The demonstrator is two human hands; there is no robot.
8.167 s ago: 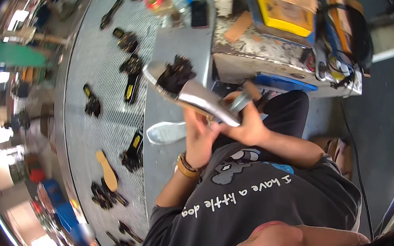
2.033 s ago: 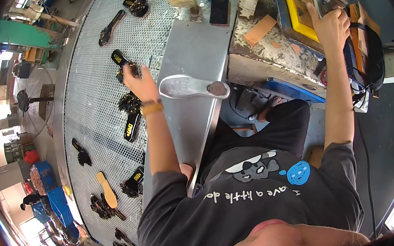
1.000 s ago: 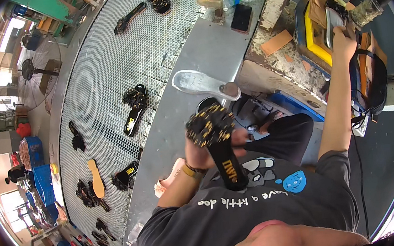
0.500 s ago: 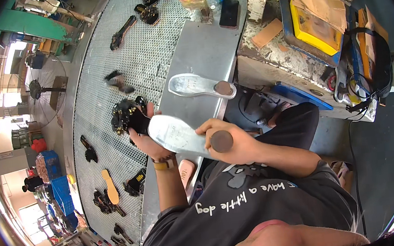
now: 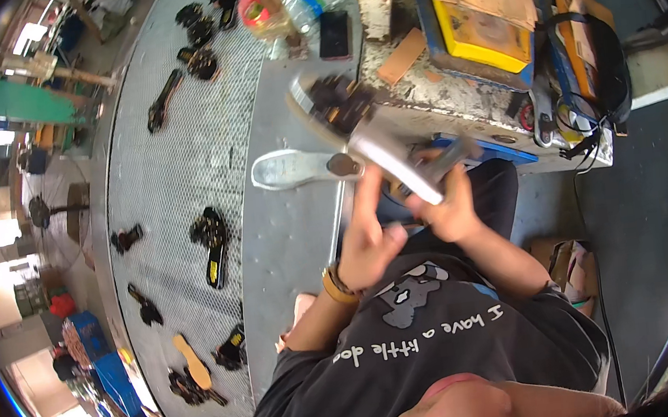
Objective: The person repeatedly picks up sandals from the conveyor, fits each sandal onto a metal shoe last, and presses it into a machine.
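My right hand (image 5: 452,208) is closed round the heel end of a silvery sole-shaped metal form (image 5: 394,157), held tilted above my lap and blurred by motion. Black straps (image 5: 339,98), seemingly a sandal upper, sit at the form's far end; blur hides how they are fixed. My left hand (image 5: 366,246) is beside the form's near side, fingers stretched out and thumb apart. Whether its fingertips touch the form I cannot tell. A second metal form (image 5: 289,169) with a brown round heel piece lies on the grey metal bench (image 5: 280,238).
Several black sandal uppers, one (image 5: 212,246) with a yellow label, and a tan insole (image 5: 192,360) lie on the mesh table (image 5: 159,170). A phone (image 5: 334,35) and plastic bottle (image 5: 305,12) stand farther off. At right, a worn block (image 5: 468,88) carries a yellow tray (image 5: 483,38).
Both hands and the metal form have swung rightward, away from the mesh. My left hand has left the studded black upper's spot; black straps now show on the form. The view has shifted.
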